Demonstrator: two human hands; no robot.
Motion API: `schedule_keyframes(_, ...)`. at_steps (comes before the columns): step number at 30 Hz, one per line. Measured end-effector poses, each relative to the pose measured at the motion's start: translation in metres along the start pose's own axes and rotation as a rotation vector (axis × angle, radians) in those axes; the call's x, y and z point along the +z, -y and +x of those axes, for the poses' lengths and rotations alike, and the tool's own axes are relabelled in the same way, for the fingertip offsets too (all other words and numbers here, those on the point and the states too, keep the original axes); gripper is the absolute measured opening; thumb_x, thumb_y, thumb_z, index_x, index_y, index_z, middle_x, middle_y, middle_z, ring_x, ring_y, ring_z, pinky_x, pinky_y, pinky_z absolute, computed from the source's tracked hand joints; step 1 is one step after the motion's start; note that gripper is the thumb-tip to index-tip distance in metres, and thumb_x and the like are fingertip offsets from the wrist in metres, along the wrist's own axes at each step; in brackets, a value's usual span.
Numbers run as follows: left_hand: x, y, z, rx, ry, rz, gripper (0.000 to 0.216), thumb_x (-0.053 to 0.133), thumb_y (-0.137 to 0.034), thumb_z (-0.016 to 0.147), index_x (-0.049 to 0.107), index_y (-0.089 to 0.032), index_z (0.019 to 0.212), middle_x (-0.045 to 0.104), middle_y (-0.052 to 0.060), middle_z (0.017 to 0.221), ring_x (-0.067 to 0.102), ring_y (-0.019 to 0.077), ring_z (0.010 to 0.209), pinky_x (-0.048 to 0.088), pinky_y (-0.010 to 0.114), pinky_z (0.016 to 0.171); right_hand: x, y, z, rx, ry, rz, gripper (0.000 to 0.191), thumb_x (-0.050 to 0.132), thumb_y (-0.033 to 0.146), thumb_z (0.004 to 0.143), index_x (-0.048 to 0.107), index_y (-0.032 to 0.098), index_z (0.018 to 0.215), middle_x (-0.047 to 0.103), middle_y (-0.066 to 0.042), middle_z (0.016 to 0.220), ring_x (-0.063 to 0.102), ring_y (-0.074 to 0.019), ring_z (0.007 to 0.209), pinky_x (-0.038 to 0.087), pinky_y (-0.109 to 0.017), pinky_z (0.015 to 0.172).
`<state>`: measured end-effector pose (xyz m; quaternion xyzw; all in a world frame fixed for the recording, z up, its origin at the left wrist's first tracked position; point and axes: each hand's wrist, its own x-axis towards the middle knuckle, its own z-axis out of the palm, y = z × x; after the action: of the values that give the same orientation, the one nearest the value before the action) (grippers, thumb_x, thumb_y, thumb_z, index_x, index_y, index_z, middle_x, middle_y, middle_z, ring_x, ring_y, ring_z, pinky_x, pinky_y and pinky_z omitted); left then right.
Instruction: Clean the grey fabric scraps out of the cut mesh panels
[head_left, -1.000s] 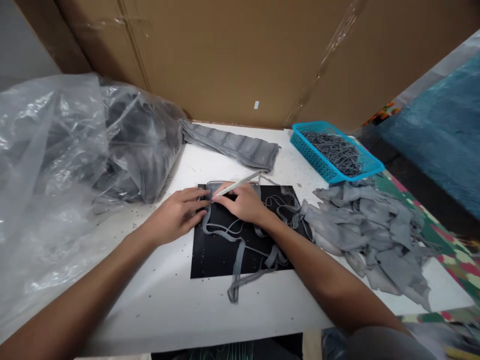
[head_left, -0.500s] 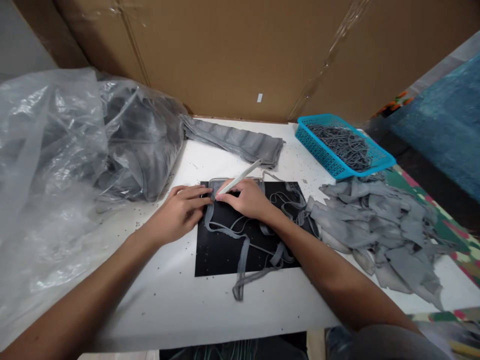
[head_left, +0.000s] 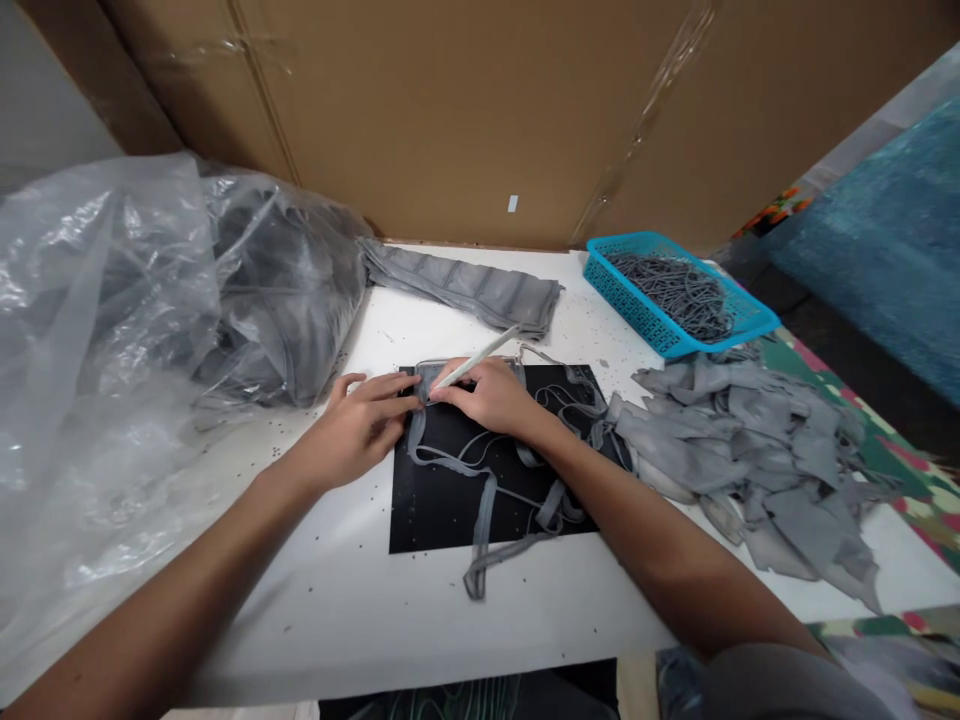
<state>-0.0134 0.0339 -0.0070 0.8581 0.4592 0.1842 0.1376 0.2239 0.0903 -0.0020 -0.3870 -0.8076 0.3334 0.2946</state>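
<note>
A black mat [head_left: 442, 505] lies on the white table [head_left: 360, 620]. On its far edge rests a small grey fabric piece [head_left: 429, 381] with long grey straps [head_left: 484, 520] trailing toward me. My left hand [head_left: 352, 430] presses its fingertips flat on the fabric's left edge. My right hand [head_left: 491, 398] is closed around a thin white marking pencil [head_left: 480, 357], whose tip touches the fabric close to my left fingertips.
A large clear plastic bag [head_left: 150, 320] of grey fabric fills the left side. A folded grey padded strip [head_left: 472, 285] lies at the back. A blue basket [head_left: 675, 295] of grey cords stands at the back right, with a heap of grey fabric scraps [head_left: 750, 450] before it. Cardboard walls [head_left: 465, 110] stand behind.
Both hands stay at the same spot on the fabric, the pencil tip barely shifting. The view has moved slightly.
</note>
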Motion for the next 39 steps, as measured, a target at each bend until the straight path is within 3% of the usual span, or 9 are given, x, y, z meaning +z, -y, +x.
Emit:
schedule_keyframes(5, -0.001, -0.001, -0.001, -0.004, 0.011, 0.011, 0.046, 0.042, -0.019, 0.095, 0.07, -0.034, 0.129, 0.059, 0.006, 0.153, 0.052, 0.0333, 0.143, 0.032, 0.066, 0.113, 0.011, -0.002, -0.004, -0.124, -0.085, -0.064, 0.018, 0.062, 0.027, 0.099, 0.078, 0.024, 0.09, 0.081, -0.002, 0.102, 0.074, -0.0204, 0.1, 0.051, -0.031, 0.095)
schedule_keyframes(8, -0.002, -0.003, -0.002, -0.007, 0.028, 0.031, 0.045, 0.041, -0.02, 0.096, 0.069, -0.032, 0.129, 0.057, 0.007, 0.156, 0.051, 0.0338, 0.145, 0.03, 0.067, 0.114, 0.015, 0.002, -0.008, -0.187, -0.11, -0.268, 0.027, 0.048, 0.023, 0.105, 0.074, 0.021, 0.098, 0.079, -0.007, 0.11, 0.07, -0.0227, 0.109, 0.048, -0.033, 0.097)
schedule_keyframes(14, -0.004, -0.009, -0.001, -0.017, 0.039, 0.059, 0.045, 0.041, -0.02, 0.096, 0.067, -0.032, 0.131, 0.057, 0.007, 0.155, 0.052, 0.0326, 0.144, 0.026, 0.067, 0.118, 0.007, 0.014, -0.012, -0.043, -0.122, -0.72, 0.019, 0.048, 0.015, 0.1, 0.067, 0.02, 0.102, 0.073, -0.009, 0.083, 0.063, -0.0244, 0.082, 0.041, -0.032, 0.073)
schedule_keyframes(20, -0.004, -0.012, 0.0, 0.01, 0.031, 0.091, 0.041, 0.04, -0.023, 0.098, 0.066, -0.031, 0.129, 0.06, 0.008, 0.153, 0.053, 0.0323, 0.143, 0.025, 0.067, 0.118, -0.006, 0.005, -0.009, 0.048, -0.318, -0.846, 0.023, 0.049, 0.009, 0.096, 0.068, 0.019, 0.104, 0.073, -0.011, 0.084, 0.063, -0.0249, 0.08, 0.036, -0.033, 0.065)
schedule_keyframes(24, -0.001, -0.01, -0.001, 0.018, 0.01, 0.096, 0.04, 0.041, -0.024, 0.1, 0.065, -0.031, 0.13, 0.06, 0.009, 0.152, 0.052, 0.0315, 0.144, 0.026, 0.066, 0.118, -0.02, -0.007, -0.011, 0.09, -0.362, -0.655, 0.02, 0.051, 0.017, 0.1, 0.071, 0.018, 0.101, 0.075, -0.011, 0.089, 0.067, -0.0249, 0.082, 0.041, -0.031, 0.069)
schedule_keyframes(28, 0.001, -0.002, 0.0, 0.04, 0.011, 0.053, 0.04, 0.041, -0.025, 0.099, 0.068, -0.03, 0.128, 0.059, 0.008, 0.153, 0.053, 0.0314, 0.144, 0.034, 0.063, 0.113, -0.021, -0.008, -0.016, -0.08, -0.235, -0.175, 0.016, 0.062, 0.03, 0.098, 0.073, 0.022, 0.09, 0.079, -0.004, 0.094, 0.072, -0.022, 0.09, 0.051, -0.032, 0.087)
schedule_keyframes(30, -0.001, 0.002, 0.001, 0.061, 0.01, 0.036, 0.039, 0.041, -0.025, 0.1, 0.071, -0.031, 0.124, 0.06, 0.007, 0.152, 0.055, 0.0307, 0.142, 0.037, 0.061, 0.112, -0.017, -0.005, -0.017, -0.114, -0.242, -0.043, 0.016, 0.064, 0.032, 0.097, 0.074, 0.023, 0.089, 0.079, -0.003, 0.097, 0.074, -0.0211, 0.094, 0.052, -0.034, 0.093)
schedule_keyframes(33, -0.004, 0.003, 0.002, 0.091, 0.003, 0.006, 0.039, 0.042, -0.026, 0.1, 0.073, -0.03, 0.124, 0.063, 0.007, 0.149, 0.058, 0.0307, 0.138, 0.039, 0.059, 0.112, -0.011, -0.002, -0.016, -0.158, -0.277, -0.005, 0.014, 0.067, 0.03, 0.096, 0.075, 0.023, 0.088, 0.08, -0.004, 0.099, 0.074, -0.0213, 0.099, 0.053, -0.036, 0.097)
schedule_keyframes(39, -0.001, -0.001, 0.004, 0.15, -0.033, -0.024, 0.041, 0.043, -0.029, 0.104, 0.069, -0.026, 0.135, 0.066, 0.01, 0.144, 0.06, 0.0307, 0.133, 0.047, 0.056, 0.106, -0.01, -0.001, -0.013, -0.084, -0.054, -0.012, 0.01, 0.07, 0.026, 0.095, 0.079, 0.023, 0.092, 0.081, -0.002, 0.096, 0.074, -0.0187, 0.095, 0.053, -0.033, 0.095)
